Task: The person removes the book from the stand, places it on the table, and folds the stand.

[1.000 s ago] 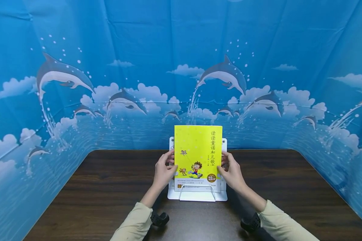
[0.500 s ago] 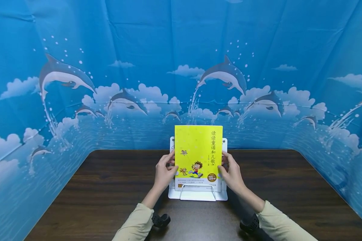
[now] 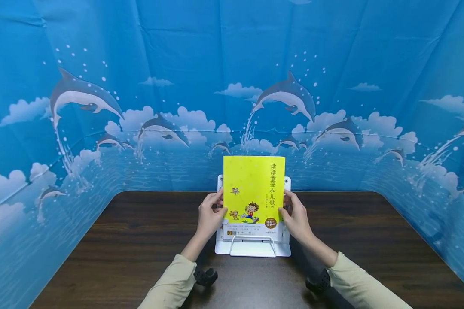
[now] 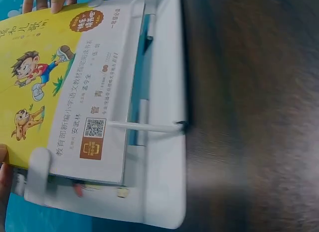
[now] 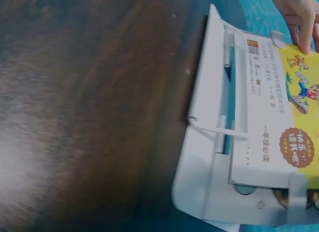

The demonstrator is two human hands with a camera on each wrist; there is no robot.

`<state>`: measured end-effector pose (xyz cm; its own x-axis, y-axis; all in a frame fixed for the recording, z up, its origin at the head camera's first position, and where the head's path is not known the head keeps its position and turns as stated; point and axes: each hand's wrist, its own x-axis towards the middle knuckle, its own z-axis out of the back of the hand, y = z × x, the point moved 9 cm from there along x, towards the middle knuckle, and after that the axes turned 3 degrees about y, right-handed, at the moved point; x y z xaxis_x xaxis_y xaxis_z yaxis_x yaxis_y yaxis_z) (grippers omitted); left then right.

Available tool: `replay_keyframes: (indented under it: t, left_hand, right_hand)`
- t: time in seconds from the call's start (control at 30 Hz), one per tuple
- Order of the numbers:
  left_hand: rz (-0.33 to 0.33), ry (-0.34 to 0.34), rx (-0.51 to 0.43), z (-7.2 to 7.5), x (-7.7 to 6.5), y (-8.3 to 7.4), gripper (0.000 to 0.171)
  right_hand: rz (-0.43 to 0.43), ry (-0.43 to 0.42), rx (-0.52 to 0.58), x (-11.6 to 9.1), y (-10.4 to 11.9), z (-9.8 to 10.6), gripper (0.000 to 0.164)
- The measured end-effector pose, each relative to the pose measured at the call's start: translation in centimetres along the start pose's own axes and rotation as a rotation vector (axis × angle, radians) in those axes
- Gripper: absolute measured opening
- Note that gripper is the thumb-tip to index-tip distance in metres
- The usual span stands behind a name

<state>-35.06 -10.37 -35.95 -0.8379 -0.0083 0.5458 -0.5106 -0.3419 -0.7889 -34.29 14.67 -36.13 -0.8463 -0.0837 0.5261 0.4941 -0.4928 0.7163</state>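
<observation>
A yellow picture book (image 3: 251, 180) with a white lower band stands upright, front cover toward me, against a white book stand (image 3: 284, 249). My left hand (image 3: 209, 216) pinches its left edge, thumb on the cover and fingers behind. At the right edge my right hand (image 3: 298, 216) grips it the same way. In the left wrist view, the book's lower edge (image 4: 124, 162) sits above the stand's ledge (image 4: 167, 192), leaving a gap behind the wire bar (image 4: 144, 126). From the right wrist, the page clip (image 5: 297, 197) overlaps the cover's side.
The stand rests on a dark wooden table (image 3: 139, 240). Behind it hangs a blue curtain (image 3: 201, 64) printed with dolphins and clouds. Black wrist straps (image 3: 206, 277) sit at the sleeve ends.
Both hands have raised the book slightly, so its top edge is higher and its bottom edge has come up from the stand's ledge. The stand stays in place.
</observation>
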Motion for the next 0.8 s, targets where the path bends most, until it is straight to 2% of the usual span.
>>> replay_keyframes:
  t: [0.3, 0.5, 0.8]
  left_hand:
    - [-0.049, -0.007, 0.007, 0.2, 1.6, -1.6, 0.057]
    - [-0.040, -0.004, 0.013, 0.3, 2.0, -2.0, 0.058]
    - [-0.090, -0.022, 0.002, 0.6, 2.8, -3.6, 0.058]
  right_hand:
    - [0.020, -0.037, 0.021, 1.3, 1.1, 0.8, 0.054]
    - [0.028, -0.045, 0.018, 1.6, 1.4, 0.9, 0.054]
    - [0.065, -0.070, 0.063, 2.3, 2.8, 1.8, 0.053]
